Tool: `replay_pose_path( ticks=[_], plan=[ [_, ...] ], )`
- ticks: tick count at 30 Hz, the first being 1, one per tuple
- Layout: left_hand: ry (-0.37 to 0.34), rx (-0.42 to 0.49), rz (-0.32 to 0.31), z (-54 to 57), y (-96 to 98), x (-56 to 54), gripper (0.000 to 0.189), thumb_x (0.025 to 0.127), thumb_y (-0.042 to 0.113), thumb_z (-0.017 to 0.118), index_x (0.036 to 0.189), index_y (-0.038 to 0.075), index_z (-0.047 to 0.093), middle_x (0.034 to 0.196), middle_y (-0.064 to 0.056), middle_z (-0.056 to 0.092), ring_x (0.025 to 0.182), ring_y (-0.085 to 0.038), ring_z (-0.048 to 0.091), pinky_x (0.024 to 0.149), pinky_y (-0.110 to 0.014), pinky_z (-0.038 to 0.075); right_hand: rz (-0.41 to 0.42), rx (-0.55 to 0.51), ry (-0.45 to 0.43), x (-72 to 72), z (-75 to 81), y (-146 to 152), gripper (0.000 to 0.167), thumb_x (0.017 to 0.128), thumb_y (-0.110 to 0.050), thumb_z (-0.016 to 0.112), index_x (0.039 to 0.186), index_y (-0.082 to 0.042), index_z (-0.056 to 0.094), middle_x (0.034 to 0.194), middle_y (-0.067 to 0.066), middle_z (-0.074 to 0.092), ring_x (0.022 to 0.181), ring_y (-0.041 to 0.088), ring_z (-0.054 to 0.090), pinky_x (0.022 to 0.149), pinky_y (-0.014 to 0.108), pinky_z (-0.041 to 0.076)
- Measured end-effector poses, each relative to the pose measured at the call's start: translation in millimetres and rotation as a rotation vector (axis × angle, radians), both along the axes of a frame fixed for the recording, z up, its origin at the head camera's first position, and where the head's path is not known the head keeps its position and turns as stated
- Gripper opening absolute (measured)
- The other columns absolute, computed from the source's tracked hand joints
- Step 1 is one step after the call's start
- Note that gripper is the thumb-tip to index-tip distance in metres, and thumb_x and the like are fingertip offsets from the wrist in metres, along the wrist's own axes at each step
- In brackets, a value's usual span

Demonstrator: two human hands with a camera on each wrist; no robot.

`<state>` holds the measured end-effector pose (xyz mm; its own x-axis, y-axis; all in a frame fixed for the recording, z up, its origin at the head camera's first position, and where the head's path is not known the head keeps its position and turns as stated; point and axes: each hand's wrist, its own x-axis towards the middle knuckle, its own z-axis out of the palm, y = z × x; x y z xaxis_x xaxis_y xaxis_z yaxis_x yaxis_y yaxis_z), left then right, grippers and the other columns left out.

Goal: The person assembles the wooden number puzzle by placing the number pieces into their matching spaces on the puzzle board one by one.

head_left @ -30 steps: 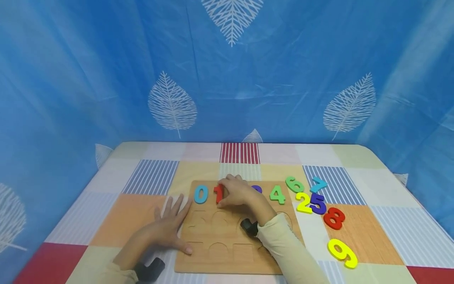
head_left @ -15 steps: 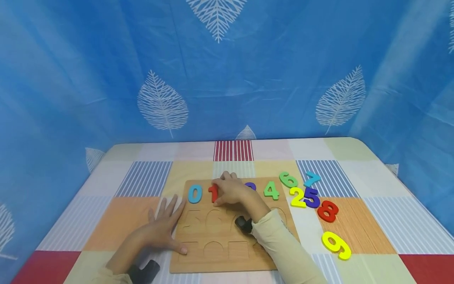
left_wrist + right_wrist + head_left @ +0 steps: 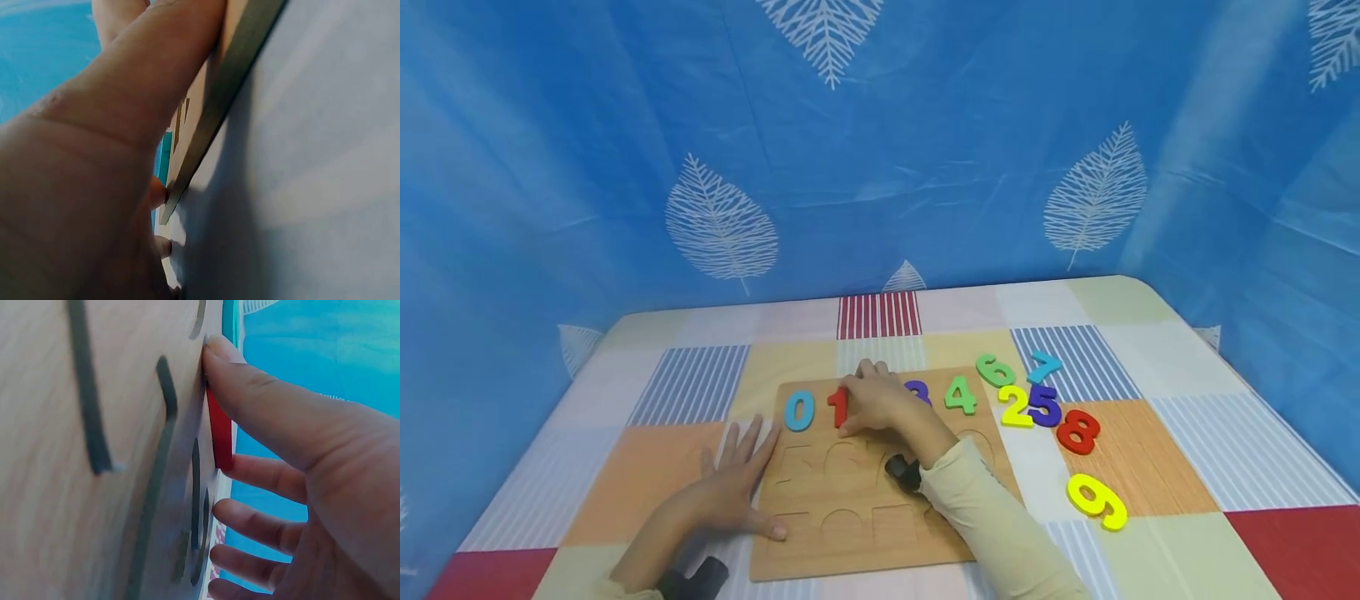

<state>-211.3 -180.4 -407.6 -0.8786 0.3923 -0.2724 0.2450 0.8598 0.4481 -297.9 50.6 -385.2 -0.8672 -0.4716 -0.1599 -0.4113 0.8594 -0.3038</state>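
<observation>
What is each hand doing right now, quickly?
Left hand: open, fingers spread, thumb on the wooden board.
Right hand: holding the red number 1 between thumb and finger.

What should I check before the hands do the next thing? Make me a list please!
1. Left hand touching the board: ok.
2. Right hand pinching the red 1: ok.
3. Red 1 all the way into a slot: cannot tell, the hand covers part.
4. Blue 0 on the board: ok.
5. Yellow 2 on the board: not ok, it lies off to the right.
</observation>
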Motion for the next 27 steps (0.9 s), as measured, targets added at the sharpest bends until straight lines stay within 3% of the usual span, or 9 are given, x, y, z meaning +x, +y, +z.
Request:
replay_pose_path(
  ticks=[9,15,22,27],
  plan=[
    [-0.019,-0.009,0.006,0.1,1.4,0.9,0.128,0.054,0.062,0.075,0.146,0.005,0.009,0.149,-0.029,-0.007,0.130,-0.054,-0.018,0.090,-0.074,-0.016,0.031,0.008,0.002,4.1,-0.4,2.4,0.080,0.066,-0.050,0.076,0.134,-0.019,0.046,0.119,0.008,0.045,0.100,0.020,0.039,0.079,0.031,0.038],
    [-0.003,0.001,0.002,-0.9,-0.5,1.5,0.128,0.054,0.062,0.075,0.146,0.005,0.008,0.149,-0.029,-0.008,0.130,-0.055,-0.017,0.089,-0.075,-0.016,0.051,-0.003,0.027,7.7,2.9,15.6,0.077,0.068,-0.048,0.075,0.133,-0.018,0.046,0.120,0.009,0.047,0.104,0.022,0.040,0.081,0.035,0.038],
    [0.007,-0.009,-0.005,-3.9,-1.9,0.1,0.128,0.054,0.063,0.074,0.147,0.008,0.006,0.149,-0.028,-0.009,0.130,-0.055,-0.017,0.089,-0.074,-0.017,-0.020,-0.067,0.025,10.2,7.1,48.2,0.084,0.069,-0.043,0.076,0.139,-0.013,0.039,0.128,0.013,0.044,0.117,0.028,0.037,0.096,0.043,0.036],
    [-0.003,-0.018,0.009,-3.8,-1.8,0.0,0.128,0.053,0.065,0.074,0.147,0.008,0.007,0.149,-0.028,-0.009,0.131,-0.054,-0.017,0.090,-0.072,-0.019,-0.083,-0.122,0.020,16.1,9.0,78.1,0.083,0.068,-0.040,0.078,0.138,-0.013,0.041,0.124,0.011,0.046,0.116,0.028,0.038,0.095,0.043,0.037]
  ],
)
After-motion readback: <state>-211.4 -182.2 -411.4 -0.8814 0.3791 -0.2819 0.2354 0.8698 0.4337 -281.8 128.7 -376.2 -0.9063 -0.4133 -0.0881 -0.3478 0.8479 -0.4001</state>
